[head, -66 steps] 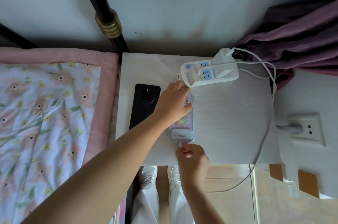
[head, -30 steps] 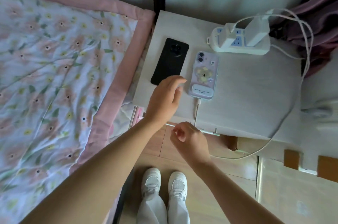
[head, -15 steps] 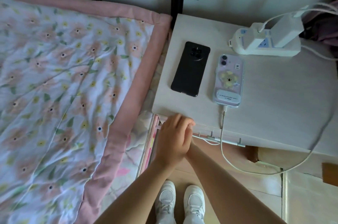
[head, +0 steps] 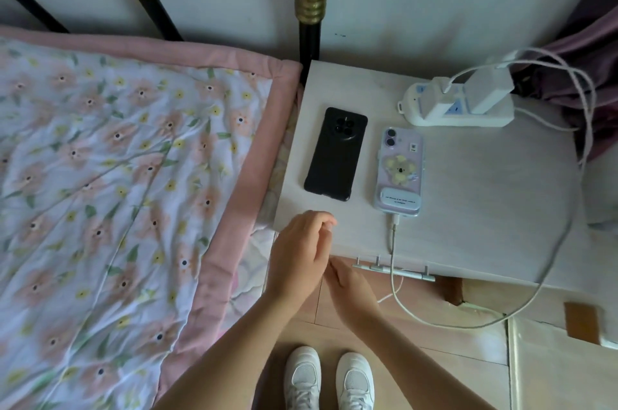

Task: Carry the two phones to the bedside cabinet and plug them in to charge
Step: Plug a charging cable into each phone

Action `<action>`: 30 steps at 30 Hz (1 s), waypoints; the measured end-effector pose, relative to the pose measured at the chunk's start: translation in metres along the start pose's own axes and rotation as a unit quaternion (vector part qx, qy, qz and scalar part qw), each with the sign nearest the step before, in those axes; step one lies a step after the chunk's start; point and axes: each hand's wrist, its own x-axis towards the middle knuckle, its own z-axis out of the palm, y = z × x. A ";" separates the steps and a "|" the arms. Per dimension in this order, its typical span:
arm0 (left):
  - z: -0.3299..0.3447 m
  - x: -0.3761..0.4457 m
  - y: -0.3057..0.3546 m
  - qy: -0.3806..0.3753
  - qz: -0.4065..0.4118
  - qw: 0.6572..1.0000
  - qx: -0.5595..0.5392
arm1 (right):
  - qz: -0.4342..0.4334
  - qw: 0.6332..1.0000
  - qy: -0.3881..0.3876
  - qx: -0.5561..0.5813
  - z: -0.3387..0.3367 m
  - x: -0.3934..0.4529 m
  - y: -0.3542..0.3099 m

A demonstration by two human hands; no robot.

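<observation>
Tabletop (head: pixel 485 195) right half bare, easy access; black phone (head: pixel 336 154) and lilac phone (head: pixel 399 172) crowd left side (narrow gap between), power strip (head: pixel 458 108) blocks back, white cable (head: pixel 394 242) crosses front edge

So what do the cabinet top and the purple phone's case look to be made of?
Cabinet top: probably laminate or painted board, matte, judging by its faint, even whitish wood grain. Purple phone case: seemingly clear glossy plastic, since the stickers show through and its edges catch light.

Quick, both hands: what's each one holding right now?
Left hand: fingers curled, nothing visible in it.
Right hand: mostly hidden behind the left; cannot tell.
</observation>
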 end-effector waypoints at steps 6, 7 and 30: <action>-0.016 0.042 0.005 0.025 0.005 1.000 -0.007 | -0.052 0.991 0.058 0.111 -0.025 -0.016 -0.022; -0.019 0.049 0.005 0.028 -0.004 0.999 -0.015 | -0.050 0.987 0.068 0.138 -0.029 -0.015 -0.028; 0.000 0.194 -0.010 -0.218 0.045 0.965 0.140 | 0.191 0.906 0.042 0.375 -0.052 0.032 -0.082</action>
